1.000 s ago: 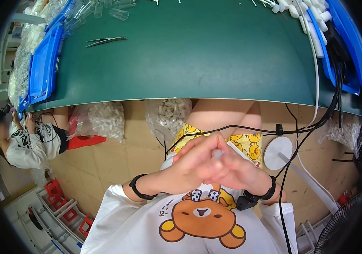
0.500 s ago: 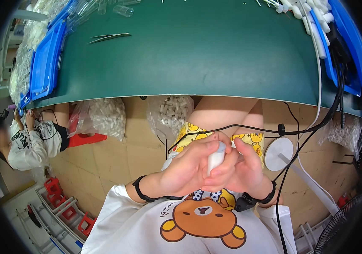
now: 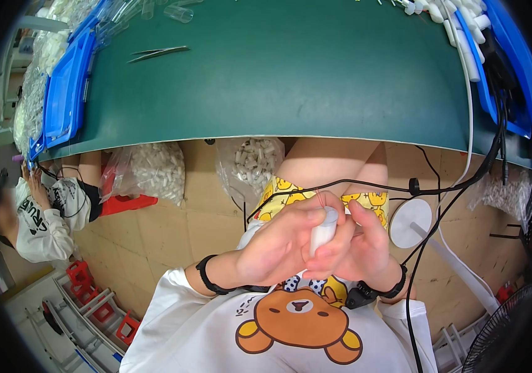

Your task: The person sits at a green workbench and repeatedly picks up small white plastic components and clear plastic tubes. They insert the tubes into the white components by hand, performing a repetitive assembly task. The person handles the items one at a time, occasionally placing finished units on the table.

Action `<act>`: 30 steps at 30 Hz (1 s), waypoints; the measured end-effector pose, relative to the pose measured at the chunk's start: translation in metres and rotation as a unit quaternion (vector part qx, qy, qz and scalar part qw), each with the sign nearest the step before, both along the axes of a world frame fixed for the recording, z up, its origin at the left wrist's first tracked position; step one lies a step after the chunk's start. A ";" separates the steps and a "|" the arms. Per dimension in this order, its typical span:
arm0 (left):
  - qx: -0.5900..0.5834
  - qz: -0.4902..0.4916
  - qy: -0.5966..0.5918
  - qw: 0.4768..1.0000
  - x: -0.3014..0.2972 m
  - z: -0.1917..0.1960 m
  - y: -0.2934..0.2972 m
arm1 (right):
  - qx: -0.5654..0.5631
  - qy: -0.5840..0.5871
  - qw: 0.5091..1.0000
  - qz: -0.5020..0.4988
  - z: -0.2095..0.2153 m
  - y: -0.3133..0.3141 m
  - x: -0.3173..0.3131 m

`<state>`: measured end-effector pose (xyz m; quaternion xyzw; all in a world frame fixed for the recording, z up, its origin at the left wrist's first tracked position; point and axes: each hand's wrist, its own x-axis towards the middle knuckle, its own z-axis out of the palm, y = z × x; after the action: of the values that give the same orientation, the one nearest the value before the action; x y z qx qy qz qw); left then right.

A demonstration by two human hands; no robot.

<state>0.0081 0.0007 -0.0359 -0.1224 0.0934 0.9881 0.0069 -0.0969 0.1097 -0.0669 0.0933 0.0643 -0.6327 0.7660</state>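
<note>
Above my lap, in front of the table edge, my two hands meet around a small white cylinder (image 3: 322, 238) with a translucent upper end. My left hand (image 3: 276, 244) is closed, its thumb against the upper end and its fingers partly hidden behind. From the other side, the curled fingers of my right hand (image 3: 365, 252) wrap the cylinder's lower part, while the right thumb stands up apart from it. Thin reddish strands (image 3: 320, 199) show just above the cylinder's top; where they end is hard to see.
Tweezers (image 3: 159, 54) lie on the green table (image 3: 278, 81). Blue trays stand at its left (image 3: 67, 87) and right (image 3: 521, 68), with white cylinders and clear tubes nearby. Bags of white parts (image 3: 157, 168) sit below. A black cable (image 3: 353, 183) crosses beyond my hands. A co-worker (image 3: 39, 214) sits at left.
My hands and the cylinder have shifted slightly to the right, and the strands above it show more clearly. The co-worker's arms have moved.
</note>
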 end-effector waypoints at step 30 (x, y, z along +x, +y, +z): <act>0.005 0.040 0.019 0.999 -0.011 -0.004 -0.005 | -0.075 0.053 0.992 -0.082 -0.005 -0.005 -0.002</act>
<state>-0.0033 -0.0045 -0.0394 -0.1069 0.0836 0.9902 -0.0337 -0.0992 0.1043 -0.0721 0.0071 0.0491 -0.7003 0.7122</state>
